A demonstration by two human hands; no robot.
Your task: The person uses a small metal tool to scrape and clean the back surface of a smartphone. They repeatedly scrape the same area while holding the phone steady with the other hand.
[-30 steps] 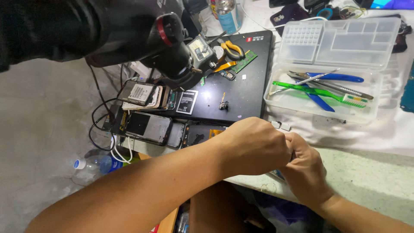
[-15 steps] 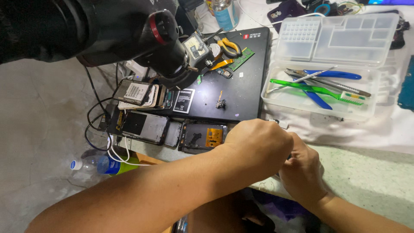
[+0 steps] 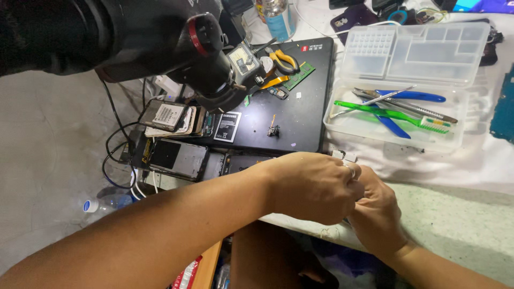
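Here you are working both hands at the counter [image 3: 460,219] edge: your left hand [image 3: 313,187] is curling closed over your right hand [image 3: 377,214], pinching something too small to tell. It could be slipping off the edge. The laptop [image 3: 300,101], tool tray [image 3: 396,120] and phones [image 3: 179,158] are crowding close.

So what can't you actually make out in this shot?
- Head view: whatever the left hand and right hand pinch; their closed fingers hide it.
- The microscope: its upper part is cut by the top edge.
- The clear tool box: small compartments' contents too small to tell.
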